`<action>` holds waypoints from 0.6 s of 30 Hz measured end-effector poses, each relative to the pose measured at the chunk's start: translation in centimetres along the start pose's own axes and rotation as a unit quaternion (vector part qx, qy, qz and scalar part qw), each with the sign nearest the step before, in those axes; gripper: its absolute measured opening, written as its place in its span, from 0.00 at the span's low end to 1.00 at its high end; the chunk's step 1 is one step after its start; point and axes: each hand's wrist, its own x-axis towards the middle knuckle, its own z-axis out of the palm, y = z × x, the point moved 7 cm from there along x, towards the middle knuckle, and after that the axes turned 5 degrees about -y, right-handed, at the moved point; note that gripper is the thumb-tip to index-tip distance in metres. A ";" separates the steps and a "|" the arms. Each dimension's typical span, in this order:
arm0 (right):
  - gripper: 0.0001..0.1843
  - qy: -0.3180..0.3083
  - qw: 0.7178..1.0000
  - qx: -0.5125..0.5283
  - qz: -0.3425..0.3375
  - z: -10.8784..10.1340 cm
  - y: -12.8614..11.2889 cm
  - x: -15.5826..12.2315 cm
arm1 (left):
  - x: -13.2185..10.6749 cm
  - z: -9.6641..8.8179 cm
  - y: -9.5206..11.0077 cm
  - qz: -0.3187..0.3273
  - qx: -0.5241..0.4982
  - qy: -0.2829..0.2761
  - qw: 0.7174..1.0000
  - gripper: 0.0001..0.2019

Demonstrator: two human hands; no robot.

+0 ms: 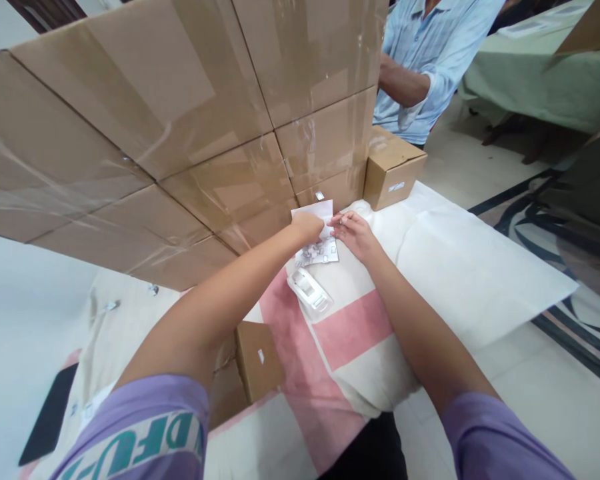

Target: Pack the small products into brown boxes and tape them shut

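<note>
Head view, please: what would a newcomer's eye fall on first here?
A wall of taped cartons fills the upper left. At its foot, mid-frame, the left hand and right hand meet on a white paper, just beyond a clear pack. A person in blue sits top right.

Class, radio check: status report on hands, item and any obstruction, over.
Left hand pinching white paper; right hand at its edge. Printed sheet and clear packet on the cloth by the hands. Cardboard wall close behind.
</note>
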 end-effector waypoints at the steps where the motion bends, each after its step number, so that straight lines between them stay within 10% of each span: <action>1: 0.22 0.003 1.000 0.002 0.002 0.0 0.0 0.0 | -0.1 -0.2 0.1 -0.004 0.000 0.006 1.000 0.18; 10: 0.22 0.022 1.000 0.021 -0.001 0.2 -0.7 -0.2 | -7.2 -4.2 0.5 0.012 -0.021 0.098 0.995 0.13; 15: 0.20 0.067 0.997 -0.038 0.020 0.1 -1.2 -0.5 | -21.1 -6.9 -3.1 0.046 -0.146 0.199 0.968 0.13; 18: 0.17 0.067 0.993 -0.092 -0.015 1.6 -3.5 -1.2 | -31.2 -4.5 -7.3 -0.010 -0.208 0.288 0.935 0.17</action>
